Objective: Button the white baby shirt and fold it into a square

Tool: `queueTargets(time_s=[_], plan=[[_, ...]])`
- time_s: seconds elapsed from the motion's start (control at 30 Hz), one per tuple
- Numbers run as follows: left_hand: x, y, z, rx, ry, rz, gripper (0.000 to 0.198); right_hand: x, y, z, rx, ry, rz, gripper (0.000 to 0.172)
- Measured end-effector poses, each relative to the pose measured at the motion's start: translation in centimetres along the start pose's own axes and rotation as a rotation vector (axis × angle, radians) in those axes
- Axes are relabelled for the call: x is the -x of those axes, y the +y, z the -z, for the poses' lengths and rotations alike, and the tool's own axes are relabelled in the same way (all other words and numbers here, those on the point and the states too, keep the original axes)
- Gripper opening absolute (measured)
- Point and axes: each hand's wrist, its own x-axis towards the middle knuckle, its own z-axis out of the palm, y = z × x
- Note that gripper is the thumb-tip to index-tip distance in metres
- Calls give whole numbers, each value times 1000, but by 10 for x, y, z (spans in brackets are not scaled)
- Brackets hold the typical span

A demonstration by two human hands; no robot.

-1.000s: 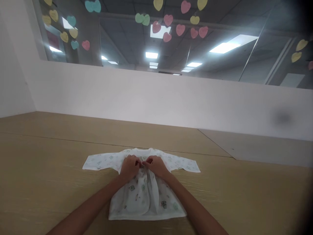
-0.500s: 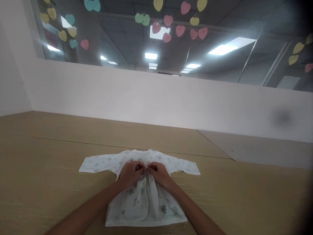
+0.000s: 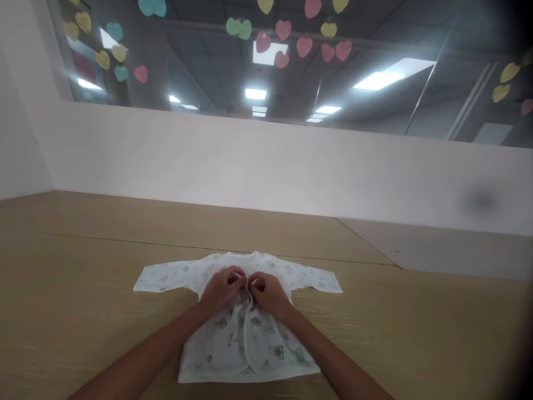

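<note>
A white baby shirt (image 3: 227, 344) with small green and grey animal prints lies face up, its neck away from me and both sleeves spread to the sides. My left hand (image 3: 224, 287) pinches the front opening near the chest. Beside it, my right hand (image 3: 268, 293) pinches the facing edge, the fingertips of both hands nearly touching. Whatever fastener may lie between the fingers is hidden. Below the hands the two front panels meet, one edge curving over the other down to the hem.
The shirt rests on a wood-coloured tabletop (image 3: 83, 311) with thin seams. A grey surface (image 3: 458, 250) adjoins at the right. Behind stands a white wall (image 3: 250, 161) below a window (image 3: 208, 66) with heart-shaped paper notes.
The right front panel, folded up at its edge before, now lies flat against the left one. Both hands stay at the chest opening, fingertips slightly shifted.
</note>
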Motion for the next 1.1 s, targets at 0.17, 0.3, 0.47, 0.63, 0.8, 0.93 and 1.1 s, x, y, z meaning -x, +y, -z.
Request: queueTargets(time_s=[0.17, 0.3, 0.47, 0.63, 0.8, 0.93, 1.1], plan=[[-1, -3, -1, -10, 0, -9, 29, 1, -3, -3, 69, 49, 8, 13], [0, -6, -2, -3, 1, -33, 27, 1, -4, -4, 44, 65, -44, 10], [0, -6, -3, 0, 15, -64, 27, -2, -4, -3, -52, 62, -125, 9], [-1, -6, -2, 9, 38, -54, 30, -3, -6, -1, -105, 69, -168, 11], [-2, -9, 0, 46, 44, -43, 35, 10, -26, 0, 216, 28, -99, 22], [-2, -8, 1, 46, 16, -58, 19, 19, -40, 5, 516, -152, -60, 19], [2, 0, 3, 53, -122, -102, 15, 17, -38, 23, 293, -361, -67, 10]])
